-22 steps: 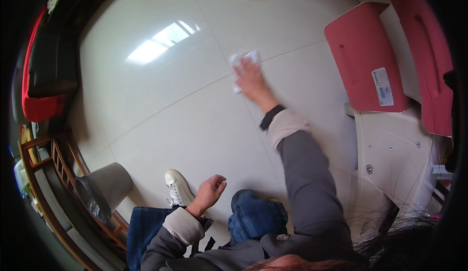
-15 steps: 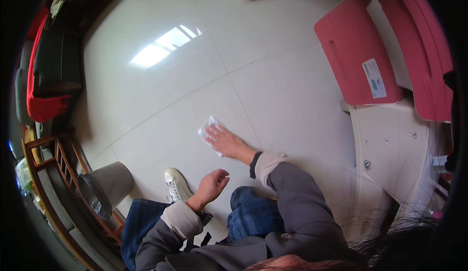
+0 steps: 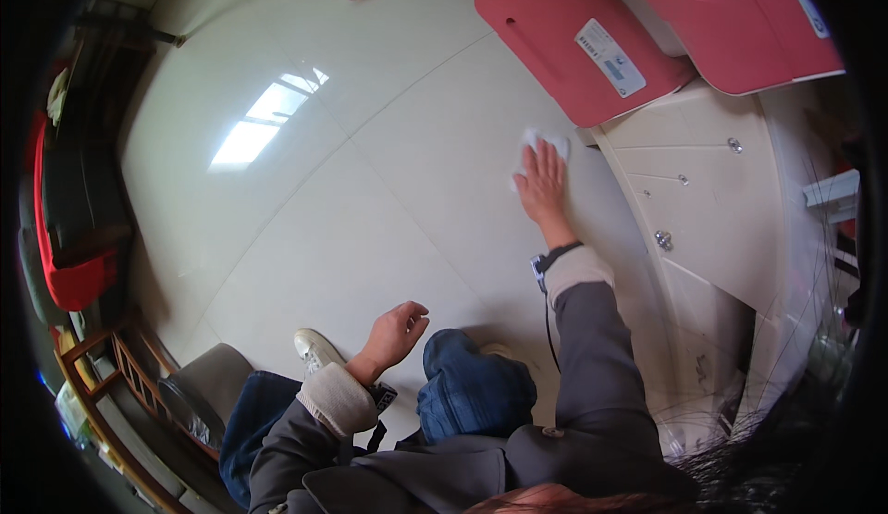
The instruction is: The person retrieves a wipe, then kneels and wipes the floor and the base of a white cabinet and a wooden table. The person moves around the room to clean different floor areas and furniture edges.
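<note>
My right hand point(image 3: 545, 186) is stretched out over the floor with its fingers flat on a crumpled white wipe point(image 3: 532, 136), pressing it against the pale tiles point(image 3: 361, 227). Most of the wipe is hidden under the palm; its edges show past the fingertips and beside the thumb. Just to the right is the foot of a cream cabinet point(image 3: 684, 135). Closer to my body, my left hand point(image 3: 396, 336) hangs above my knee with its fingers loosely curled in, and nothing shows in it.
Two pinkish-red panels, one a storage box point(image 3: 555, 24), stand by the cabinet at the far right. On the left are a grey waste bin point(image 3: 217, 380) with a dark liner, a wooden frame point(image 3: 125, 366) and a red cloth point(image 3: 79, 283). My white shoe point(image 3: 316, 349) is near my left hand.
My right hand has slid the wipe to the right and farther away, close to the cabinet. The view has shifted to the right. My left hand stays curled near my knee.
</note>
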Demonstrator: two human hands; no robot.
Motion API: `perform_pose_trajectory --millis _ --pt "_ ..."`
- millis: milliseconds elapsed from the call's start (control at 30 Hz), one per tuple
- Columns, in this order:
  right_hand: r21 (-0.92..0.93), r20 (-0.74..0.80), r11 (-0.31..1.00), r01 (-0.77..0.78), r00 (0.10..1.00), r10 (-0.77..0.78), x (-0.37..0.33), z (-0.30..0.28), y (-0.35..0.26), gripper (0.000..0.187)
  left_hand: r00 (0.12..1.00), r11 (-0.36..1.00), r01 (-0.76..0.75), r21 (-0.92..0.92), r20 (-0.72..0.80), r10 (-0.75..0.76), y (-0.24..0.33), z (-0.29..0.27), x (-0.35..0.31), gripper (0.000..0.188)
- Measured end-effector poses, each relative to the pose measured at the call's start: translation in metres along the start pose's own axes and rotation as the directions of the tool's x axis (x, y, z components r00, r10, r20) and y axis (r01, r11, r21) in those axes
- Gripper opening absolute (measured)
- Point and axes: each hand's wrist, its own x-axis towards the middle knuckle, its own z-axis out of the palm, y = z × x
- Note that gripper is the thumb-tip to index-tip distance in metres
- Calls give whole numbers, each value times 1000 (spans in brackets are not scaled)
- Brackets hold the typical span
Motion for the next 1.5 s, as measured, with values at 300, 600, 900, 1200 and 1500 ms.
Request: perform_pose_trajectory --millis 300,600,900,1200,1500 --pt "-11 -33 736 -677 736 677 -232 6 97 64 998 999 -45 25 41 44 5 1 10 19" --pt "84 29 846 -527 850 527 -160 33 25 63 996 998 -37 52 87 32 -8 3 6 20" --pt "55 -88 939 338 939 -333 25 12 -86 61 998 997 55 49 -28 -54 -14 -7 -4 18" --pt "-108 -21 967 -230 973 229 -56 -14 74 66 997 997 60 58 53 -63 12 11 7 21" --pt "-12 14 754 -656 754 656 -95 -23 132 59 993 991 -13 136 118 -4 32 27 10 19"
